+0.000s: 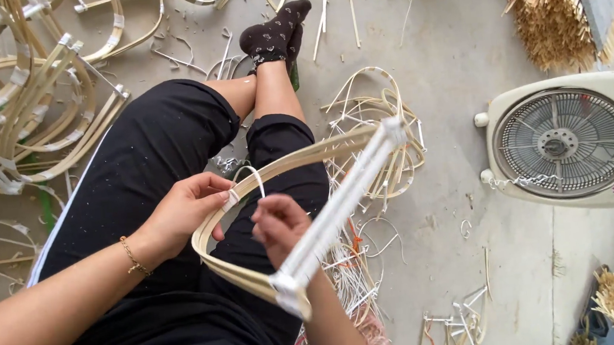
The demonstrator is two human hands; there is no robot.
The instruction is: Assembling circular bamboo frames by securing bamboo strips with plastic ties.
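a dusty concrete floor (451,41) is littered with cane offcuts, with a pile of finished bent frames (26,93) at the upper left and a white box fan (567,142) lying at the right. the person sits with legs in black trousers (150,156) stretched out, a bent cane frame (303,210) held over the lap. the left hand (185,213) grips the curved end of the frame, fingers closed around it. the right hand (278,223) pinches a thin white strip (251,173) that loops up from the curve, beside the frame's white-wrapped straight bar (346,195).
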